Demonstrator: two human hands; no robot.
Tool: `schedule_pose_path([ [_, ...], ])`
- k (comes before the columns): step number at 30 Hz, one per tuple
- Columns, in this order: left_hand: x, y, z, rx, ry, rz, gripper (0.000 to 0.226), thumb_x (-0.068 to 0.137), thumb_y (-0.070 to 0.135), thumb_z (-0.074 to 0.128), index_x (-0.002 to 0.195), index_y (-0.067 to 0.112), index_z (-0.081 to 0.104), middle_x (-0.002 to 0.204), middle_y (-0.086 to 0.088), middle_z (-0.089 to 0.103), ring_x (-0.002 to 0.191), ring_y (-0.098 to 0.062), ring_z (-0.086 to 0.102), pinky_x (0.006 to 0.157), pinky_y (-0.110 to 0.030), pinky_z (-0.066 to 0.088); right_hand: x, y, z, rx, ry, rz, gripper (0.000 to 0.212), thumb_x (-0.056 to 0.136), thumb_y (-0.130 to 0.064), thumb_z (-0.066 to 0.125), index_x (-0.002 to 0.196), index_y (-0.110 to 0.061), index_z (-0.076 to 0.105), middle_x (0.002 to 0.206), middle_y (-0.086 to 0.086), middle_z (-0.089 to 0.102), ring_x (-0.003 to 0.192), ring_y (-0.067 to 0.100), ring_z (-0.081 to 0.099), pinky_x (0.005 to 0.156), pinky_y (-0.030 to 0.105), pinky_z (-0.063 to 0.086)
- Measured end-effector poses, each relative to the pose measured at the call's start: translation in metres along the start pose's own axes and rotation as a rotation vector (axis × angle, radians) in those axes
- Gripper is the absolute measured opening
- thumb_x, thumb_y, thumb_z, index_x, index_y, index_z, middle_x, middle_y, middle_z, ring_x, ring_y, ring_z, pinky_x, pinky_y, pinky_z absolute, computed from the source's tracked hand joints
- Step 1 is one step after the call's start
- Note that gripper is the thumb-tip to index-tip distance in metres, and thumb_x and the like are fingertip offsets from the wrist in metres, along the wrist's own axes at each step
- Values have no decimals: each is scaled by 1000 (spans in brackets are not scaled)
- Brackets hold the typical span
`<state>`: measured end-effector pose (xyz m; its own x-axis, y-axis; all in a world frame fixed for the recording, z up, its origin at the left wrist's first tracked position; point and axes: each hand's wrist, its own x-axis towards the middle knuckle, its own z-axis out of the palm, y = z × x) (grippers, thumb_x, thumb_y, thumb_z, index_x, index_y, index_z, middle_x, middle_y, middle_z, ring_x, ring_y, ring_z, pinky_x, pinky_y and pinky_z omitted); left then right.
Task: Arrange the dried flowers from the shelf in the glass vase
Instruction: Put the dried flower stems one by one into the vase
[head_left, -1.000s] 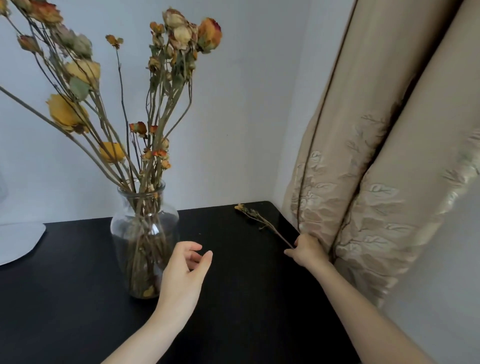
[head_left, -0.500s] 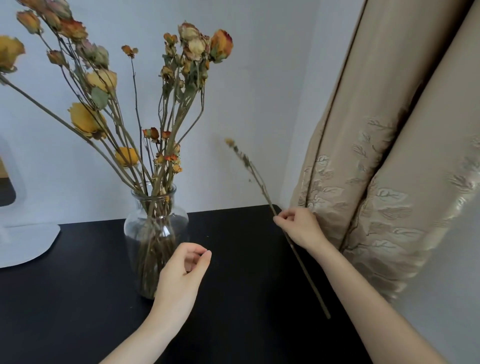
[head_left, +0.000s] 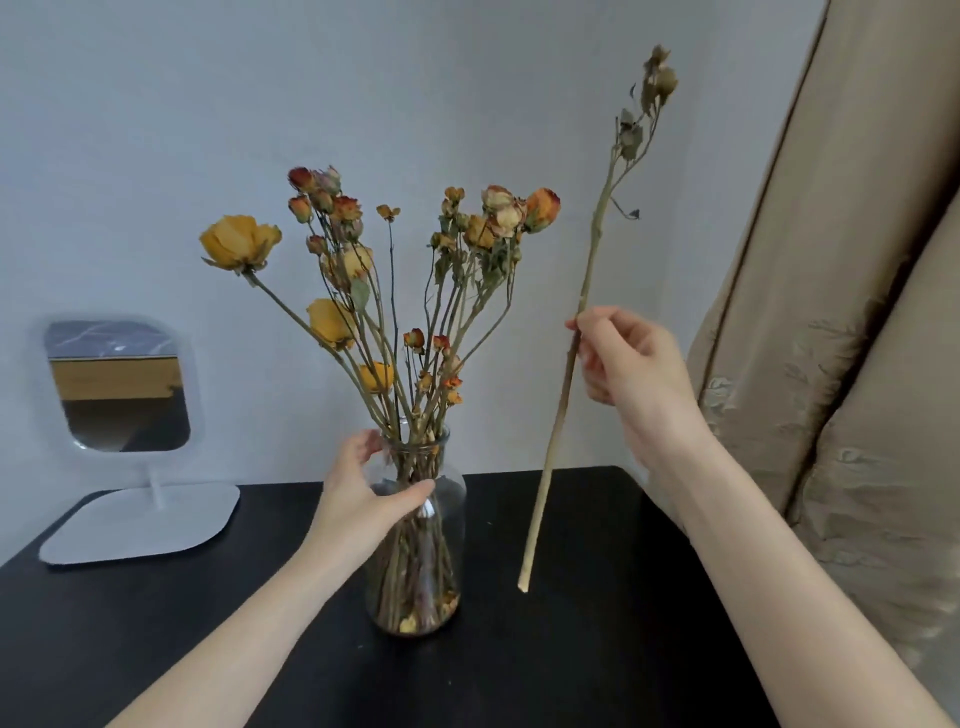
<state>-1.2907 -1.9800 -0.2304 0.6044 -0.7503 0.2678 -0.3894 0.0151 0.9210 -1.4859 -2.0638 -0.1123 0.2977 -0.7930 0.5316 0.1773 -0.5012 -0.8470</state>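
A: Head view, how do the grips stand?

B: My left grip (head_left: 363, 501) curls round the neck of the glass vase (head_left: 426, 571). My right grip (head_left: 631, 366) pinches a dried stem (head_left: 545, 478), bloom above the grip, cut end below it, over the surface (head_left: 597, 665).

Left hand (head_left: 358, 499) hides part of the vase (head_left: 415, 571) — curtain (head_left: 831, 364) cut off at right, mirror (head_left: 119, 384) blurred.

Black table (head_left: 597, 654), viewed from its front edge. A clear glass vase (head_left: 442, 566) stands upright near the middle, holding dried flowers (head_left: 332, 323). Toward the rear left corner lies the flat white base (head_left: 140, 522) of a standing mirror (head_left: 120, 387), well apart from the vase.
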Motion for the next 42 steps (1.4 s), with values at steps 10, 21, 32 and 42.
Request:
schedule_pose_path([
  [10,19,1,4,-49,-169,-32,60,70,38,77,120,35,43,120,14,54,116,-10,49,97,-32,38,8,-38,47,-27,51,-286,16,97,-18,44,86,-18,56,63,-5,48,52,3,39,50,17,33],
  [21,14,-5,17,58,98,67,55,63,47,79,105,32,47,110,11,59,114,-16,51,97,-48,45,5,-29,66,-201,93,-473,11,97,-16,42,89,-17,48,63,-8,43,54,3,38,49,18,32],
  [32,14,-11,21,97,154,85,61,65,50,77,113,29,47,115,11,56,117,-15,48,98,-46,45,-5,-28,71,-229,31,-573,7,97,-11,41,93,-14,46,66,-3,48,58,12,45,49,24,36],
  [42,15,-13,23,101,159,92,62,65,51,76,116,27,49,116,10,58,118,-16,48,98,-46,45,-6,-13,79,-491,-74,-535,13,96,-19,45,99,-9,53,69,4,60,61,18,60,58,37,49],
])
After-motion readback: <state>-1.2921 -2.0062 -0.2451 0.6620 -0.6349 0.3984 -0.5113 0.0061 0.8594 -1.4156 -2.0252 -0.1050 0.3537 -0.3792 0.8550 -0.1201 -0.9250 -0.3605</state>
